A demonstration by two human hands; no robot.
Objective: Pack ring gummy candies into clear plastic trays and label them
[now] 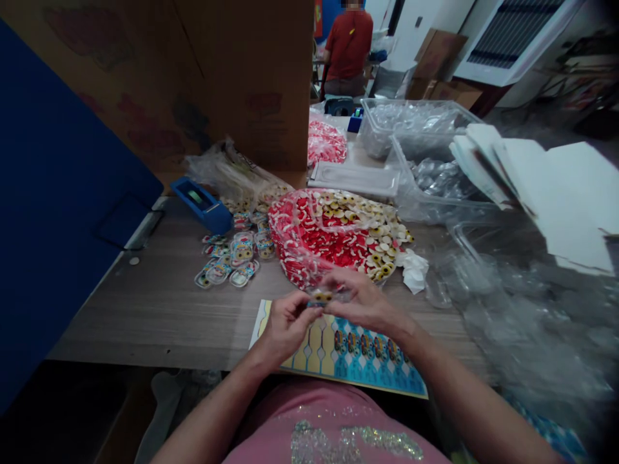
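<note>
My left hand (289, 325) and my right hand (362, 299) meet above the table's front, fingers closed around a small clear plastic case (321, 297). Yellow-and-black eye-like pieces show in it; the rest is blurred and partly covered by fingers. Beneath my hands lies a sticker sheet (367, 351), printed blue on the right, with bare yellow backing on the left. Just beyond them rests a plastic bag (294, 258) of red-and-white pieces, with many cream pieces with yellow-and-black centres (382, 248) on its right. Left of it several labelled clear cases (242, 248) sit in a loose pile.
A blue tape dispenser (203, 205) stands behind the cases, beside a cardboard box (242, 84). At right are clear bins (420, 125), white cards (556, 187), loose clear plastic shells (527, 322) and a crumpled tissue (414, 270). A person in red (349, 48) is in the background.
</note>
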